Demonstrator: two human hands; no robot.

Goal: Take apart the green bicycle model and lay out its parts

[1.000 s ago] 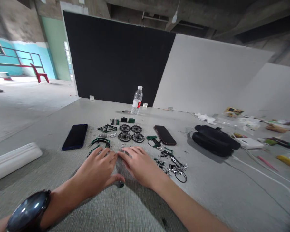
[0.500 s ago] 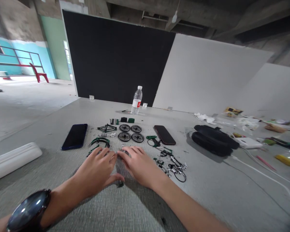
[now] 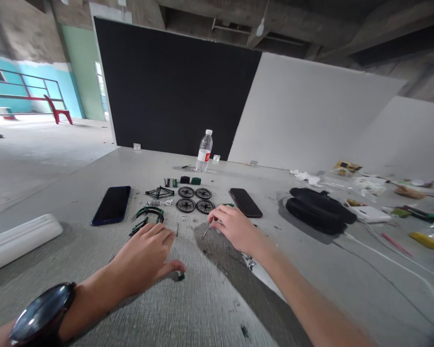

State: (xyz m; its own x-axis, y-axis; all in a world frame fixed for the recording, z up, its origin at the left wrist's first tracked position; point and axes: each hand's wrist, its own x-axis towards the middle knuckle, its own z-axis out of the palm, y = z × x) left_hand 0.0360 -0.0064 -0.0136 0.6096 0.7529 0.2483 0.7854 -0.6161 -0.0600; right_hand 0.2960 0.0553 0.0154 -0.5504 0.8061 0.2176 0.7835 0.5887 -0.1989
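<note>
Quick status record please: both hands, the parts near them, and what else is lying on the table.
left hand: flat on table, thumb beside small green part
right hand: fingertips at thin metal piece; grip unclear
parts ahead: four black wheels, green frame, green fenders
also there: blue phone, dark phone, water bottle, black pouch

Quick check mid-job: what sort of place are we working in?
Probably an unfinished, bare industrial hall used as a makeshift workspace: raw concrete ceiling, a big black panel and a white panel standing behind, and small bicycle-model parts spread on a grey surface.
</note>
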